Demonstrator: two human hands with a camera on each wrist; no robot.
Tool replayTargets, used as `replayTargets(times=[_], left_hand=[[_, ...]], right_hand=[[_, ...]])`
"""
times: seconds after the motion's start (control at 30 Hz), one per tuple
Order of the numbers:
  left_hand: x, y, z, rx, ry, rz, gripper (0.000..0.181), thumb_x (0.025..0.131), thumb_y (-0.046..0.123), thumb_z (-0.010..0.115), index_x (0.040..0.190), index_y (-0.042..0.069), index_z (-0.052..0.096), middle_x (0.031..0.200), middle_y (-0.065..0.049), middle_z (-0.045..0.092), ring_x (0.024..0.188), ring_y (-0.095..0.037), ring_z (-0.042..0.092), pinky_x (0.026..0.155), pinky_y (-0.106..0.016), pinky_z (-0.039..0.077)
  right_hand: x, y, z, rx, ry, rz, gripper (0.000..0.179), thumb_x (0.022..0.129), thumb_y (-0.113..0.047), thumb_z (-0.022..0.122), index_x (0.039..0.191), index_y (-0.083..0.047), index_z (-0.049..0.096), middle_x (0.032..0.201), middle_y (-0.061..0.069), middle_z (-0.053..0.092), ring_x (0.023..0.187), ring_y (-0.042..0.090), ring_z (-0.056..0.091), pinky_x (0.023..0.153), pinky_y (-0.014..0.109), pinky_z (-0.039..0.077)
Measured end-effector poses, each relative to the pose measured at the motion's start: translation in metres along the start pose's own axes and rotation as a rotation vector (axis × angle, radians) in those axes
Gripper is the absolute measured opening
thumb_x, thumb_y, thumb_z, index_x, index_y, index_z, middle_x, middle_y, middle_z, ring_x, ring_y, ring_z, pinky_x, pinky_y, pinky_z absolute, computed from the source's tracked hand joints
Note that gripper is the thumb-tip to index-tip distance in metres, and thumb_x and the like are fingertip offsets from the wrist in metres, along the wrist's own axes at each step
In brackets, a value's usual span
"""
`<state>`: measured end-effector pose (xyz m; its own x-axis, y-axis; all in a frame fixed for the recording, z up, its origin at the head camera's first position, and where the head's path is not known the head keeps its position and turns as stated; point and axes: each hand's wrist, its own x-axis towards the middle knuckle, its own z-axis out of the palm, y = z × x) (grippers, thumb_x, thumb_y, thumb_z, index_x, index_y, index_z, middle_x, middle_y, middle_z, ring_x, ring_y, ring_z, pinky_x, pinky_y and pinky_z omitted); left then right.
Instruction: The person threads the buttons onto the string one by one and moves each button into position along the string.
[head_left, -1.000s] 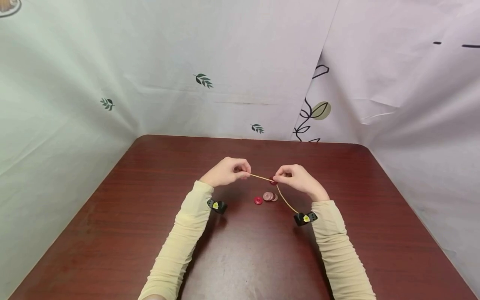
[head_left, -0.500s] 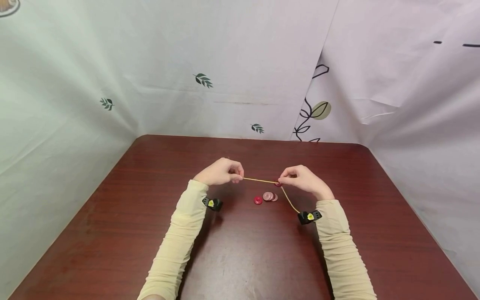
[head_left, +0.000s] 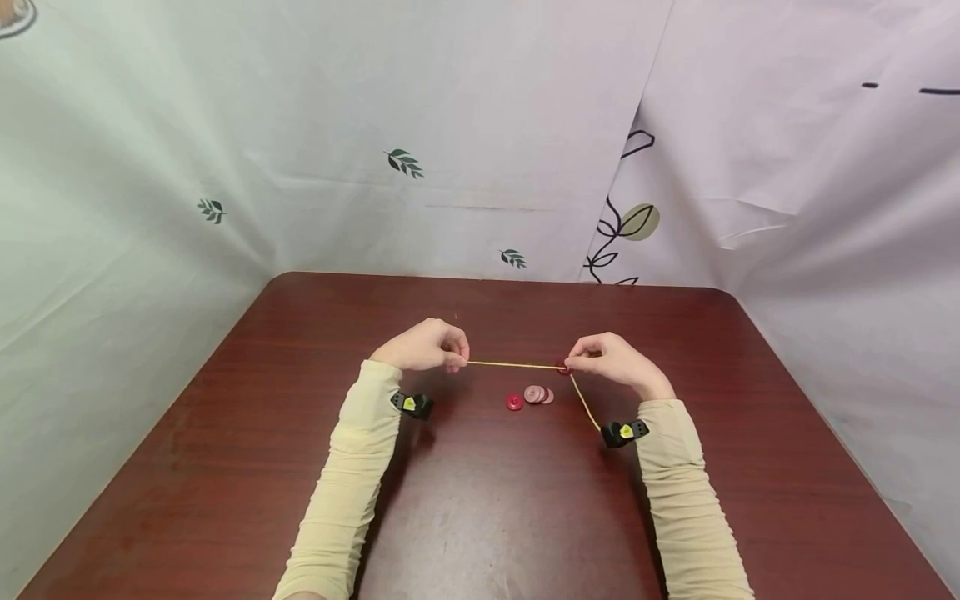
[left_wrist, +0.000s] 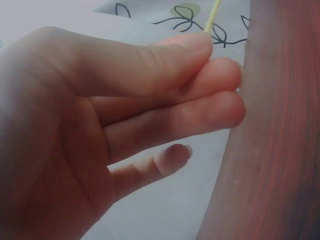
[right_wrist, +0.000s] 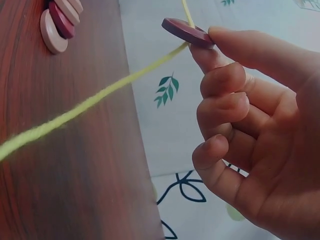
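Between thumb and fingertips my left hand [head_left: 422,344] pinches a yellow string [head_left: 516,364], which runs nearly straight across to the right hand. A short bit of the string [left_wrist: 213,15] rises from the pinch in the left wrist view. My right hand [head_left: 619,365] holds a dark red button [right_wrist: 186,32] by its edge, between thumb and index finger. The string passes through this button, and its other part hangs down past it toward the right wrist. Both hands are above the table, the right one with its other fingers curled in.
Below the string, a red button [head_left: 514,402] lies on the brown table [head_left: 480,500]. Beside it is an overlapping row of several pink and dark red buttons [head_left: 534,394]. Black cameras [head_left: 412,406] sit at both wrists. White patterned cloth [head_left: 450,125] surrounds the table's far sides.
My left hand has moved left and the right hand slightly right with the button. More string now stretches between them, and the hanging part has grown shorter.
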<state>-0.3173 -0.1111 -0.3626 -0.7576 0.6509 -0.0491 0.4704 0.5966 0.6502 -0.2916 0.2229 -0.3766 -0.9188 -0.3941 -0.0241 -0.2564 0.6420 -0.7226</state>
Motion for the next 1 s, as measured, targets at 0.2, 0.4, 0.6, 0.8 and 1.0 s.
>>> replayTargets(times=[0.2,0.4,0.6,0.8,1.0], left_hand=[[-0.004,-0.003,-0.004,-0.001,-0.031,-0.006,0.010,0.088,0.003,0.064,0.079,0.009,0.064,0.069,0.000,0.063,0.076,-0.035,0.067,0.062,-0.025,0.047],[-0.007,-0.006,-0.006,0.003,-0.050,-0.038,0.010,0.089,0.005,0.065,0.079,0.009,0.065,0.068,0.000,0.064,0.073,-0.031,0.066,0.062,-0.025,0.048],[-0.008,-0.009,-0.008,0.008,-0.070,-0.063,0.009,0.089,0.005,0.065,0.080,0.008,0.065,0.070,0.000,0.065,0.072,-0.026,0.067,0.066,-0.031,0.051],[-0.011,-0.009,-0.012,0.005,-0.076,-0.080,0.011,0.089,0.004,0.065,0.079,0.008,0.065,0.069,0.000,0.064,0.070,-0.022,0.066,0.070,-0.038,0.054],[-0.014,-0.011,-0.013,0.017,-0.089,-0.103,0.010,0.088,0.004,0.065,0.079,0.009,0.065,0.068,0.001,0.064,0.071,-0.025,0.067,0.065,-0.026,0.048]], right_hand=[[0.001,0.006,-0.001,0.016,-0.021,0.012,0.014,0.089,-0.019,0.066,0.088,-0.006,0.072,0.081,0.009,0.066,0.072,0.012,0.048,0.065,0.027,0.041],[0.001,0.011,-0.002,0.020,-0.039,0.035,0.016,0.089,-0.018,0.066,0.089,-0.003,0.071,0.070,-0.002,0.055,0.068,0.012,0.048,0.063,0.027,0.041],[0.000,0.021,-0.004,0.033,-0.056,0.052,0.017,0.089,-0.017,0.067,0.090,-0.001,0.070,0.066,-0.004,0.051,0.064,0.010,0.047,0.060,0.025,0.040],[-0.001,0.031,-0.005,0.046,-0.077,0.083,0.018,0.089,-0.017,0.067,0.089,0.000,0.070,0.065,-0.004,0.051,0.062,0.009,0.048,0.059,0.024,0.040],[-0.003,0.037,-0.006,0.022,-0.107,0.072,0.019,0.089,-0.017,0.066,0.089,0.001,0.069,0.064,-0.006,0.052,0.059,0.007,0.048,0.058,0.023,0.040]])
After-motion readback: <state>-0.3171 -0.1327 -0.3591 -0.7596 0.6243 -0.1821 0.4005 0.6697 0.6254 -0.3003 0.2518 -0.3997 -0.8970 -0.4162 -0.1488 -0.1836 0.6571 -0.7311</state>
